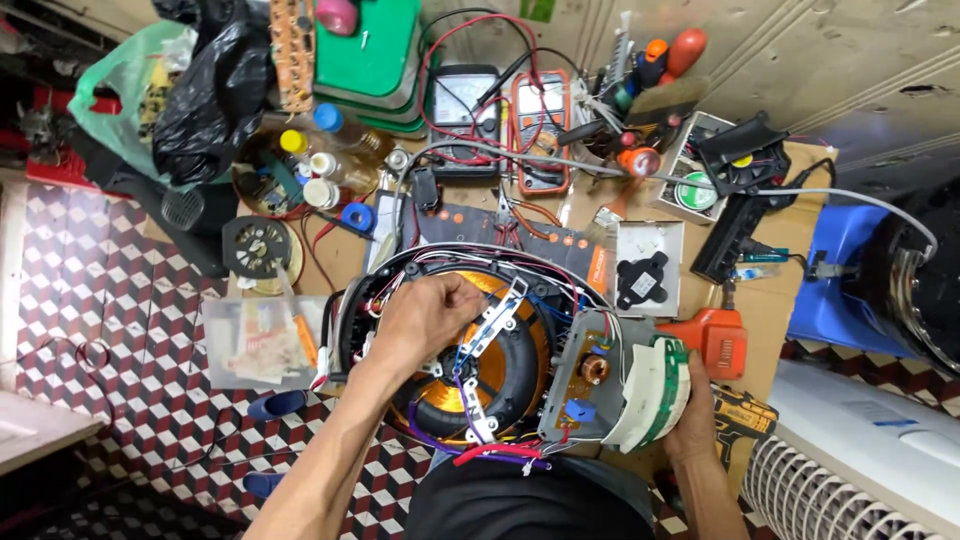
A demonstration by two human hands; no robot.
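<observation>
Opened induction appliance held steady at the near edge of the worktop (pixel 770 300).

The left hand (pixel 435 310) reaches into the round housing (pixel 470 262) and closes its fingers on the wires beside the copper coil (pixel 515 375), probably to free or route them. The right hand (pixel 690 420) grasps the white and green panel (pixel 655 390) with its circuit board (pixel 590 375), folded outward so the inside stays open. 2 multimeters (pixel 540 125) lie at the far edge, a cordless drill (pixel 735 415) at the near right corner.
</observation>
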